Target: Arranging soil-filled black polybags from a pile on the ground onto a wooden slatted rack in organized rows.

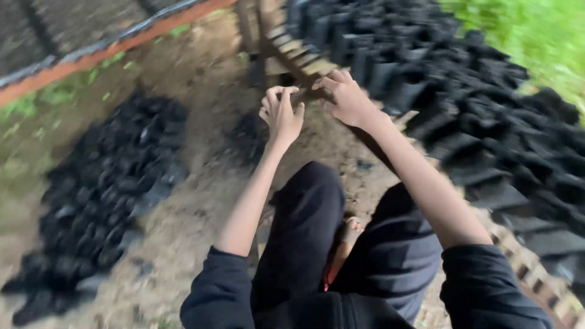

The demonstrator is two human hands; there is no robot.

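My left hand [281, 114] and my right hand [349, 97] are raised side by side in front of me. Both curl around a thin dark wooden slat [312, 94] that runs along the edge of a low wooden rack [286, 52]. The left fingers wrap over the slat's near end and the right hand grips it just to the right. The view is motion-blurred, so the slat's full length is unclear. Below the hands are my knees in dark trousers [304, 225] and a bare foot [350, 231].
Many black plastic nursery bags [481, 103] stand packed on the rack to the right. Another heap of black bags [103, 195] lies on the bare soil at left. An orange-edged border [122, 42] crosses the top left, and grass [536, 30] is at top right.
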